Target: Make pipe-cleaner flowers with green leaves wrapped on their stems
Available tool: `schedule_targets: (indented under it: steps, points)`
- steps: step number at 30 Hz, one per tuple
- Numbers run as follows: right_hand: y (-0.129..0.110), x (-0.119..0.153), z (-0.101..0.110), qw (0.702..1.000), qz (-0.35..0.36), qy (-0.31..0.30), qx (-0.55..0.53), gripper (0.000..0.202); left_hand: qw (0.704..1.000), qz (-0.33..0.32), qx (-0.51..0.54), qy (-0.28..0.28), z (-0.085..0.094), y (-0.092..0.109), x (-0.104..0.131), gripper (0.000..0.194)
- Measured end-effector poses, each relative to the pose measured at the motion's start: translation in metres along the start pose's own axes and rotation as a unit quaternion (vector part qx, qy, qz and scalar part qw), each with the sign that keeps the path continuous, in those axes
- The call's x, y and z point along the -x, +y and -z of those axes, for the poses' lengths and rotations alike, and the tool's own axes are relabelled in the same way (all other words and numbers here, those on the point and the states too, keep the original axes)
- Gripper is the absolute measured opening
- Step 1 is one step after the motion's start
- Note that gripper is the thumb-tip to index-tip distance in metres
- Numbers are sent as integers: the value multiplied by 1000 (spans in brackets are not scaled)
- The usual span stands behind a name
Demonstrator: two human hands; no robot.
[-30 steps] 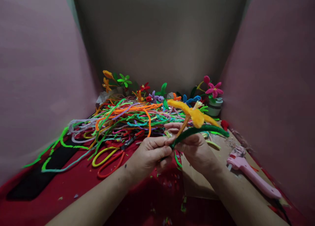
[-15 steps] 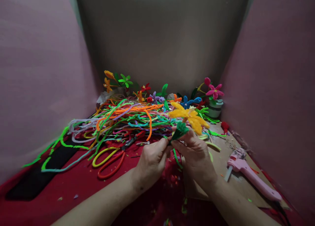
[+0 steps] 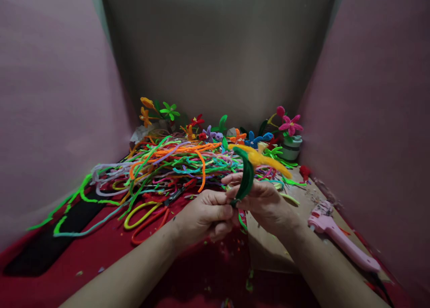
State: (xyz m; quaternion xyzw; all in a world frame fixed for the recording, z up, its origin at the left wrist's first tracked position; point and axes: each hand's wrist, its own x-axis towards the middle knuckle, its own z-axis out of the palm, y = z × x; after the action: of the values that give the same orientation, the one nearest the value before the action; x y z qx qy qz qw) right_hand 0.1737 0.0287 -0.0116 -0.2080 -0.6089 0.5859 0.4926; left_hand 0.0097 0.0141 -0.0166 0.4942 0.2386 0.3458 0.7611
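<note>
At the centre, my left hand (image 3: 215,211) is closed, pinching the lower end of a dark green curved leaf (image 3: 247,176). My right hand (image 3: 260,200) meets it from the right, its fingers bent around the stem end behind the leaf. A yellow fuzzy flower (image 3: 265,159) stands above my right hand, seen from the side, its petals reaching right. The leaf rises in front of the flower and curls left at its tip. The stem is mostly hidden by my fingers.
A tangled heap of coloured pipe cleaners (image 3: 181,158) lies behind my hands. Scissors (image 3: 143,214) with yellow and red handles are on the left. A pink glue gun (image 3: 342,238) rests on cardboard (image 3: 268,250) at right. Behind stand fuzzy flowers, including a pink one (image 3: 291,125) in a pot (image 3: 290,147).
The leaf has turned and now shows its full curved length. The yellow flower has tipped to a side view. My left hand has rolled, with its fingers curled underneath.
</note>
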Motion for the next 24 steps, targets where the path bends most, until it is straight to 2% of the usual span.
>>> schedule_targets:
  steps: [5, 8, 10, 13, 16, 18, 20, 24]
  points:
    - [-1, 0, -1, 999, 17, -19, 24, 13, 1000, 15, -7, -6, 2, 0, 1, 26]
    - [0, 0, -4, 999, 16, 27, 26, 11, 998, 10, -62, 5, -1, 6, 1, 24]
    - [2, -1, -7, 997, 14, 74, 12, 12, 986, -21, -162, 33, -3, 13, 0, 22]
    - [5, -3, -10, 993, 24, 119, -2, 13, 927, -120, -332, 131, -7, 21, 0, 13]
    - [5, -3, -11, 990, 42, 134, 27, 15, 867, -219, -378, 238, -10, 20, 2, 25]
    - [6, -2, -12, 989, 41, 134, 40, 13, 834, -273, -405, 258, -12, 17, 4, 16]
    - [6, -2, -14, 991, 34, 127, 38, 11, 806, -305, -441, 250, -13, 14, 5, 7]
    - [6, -1, -19, 992, 37, 121, 26, 8, 800, -304, -455, 247, -15, 10, 6, 5]
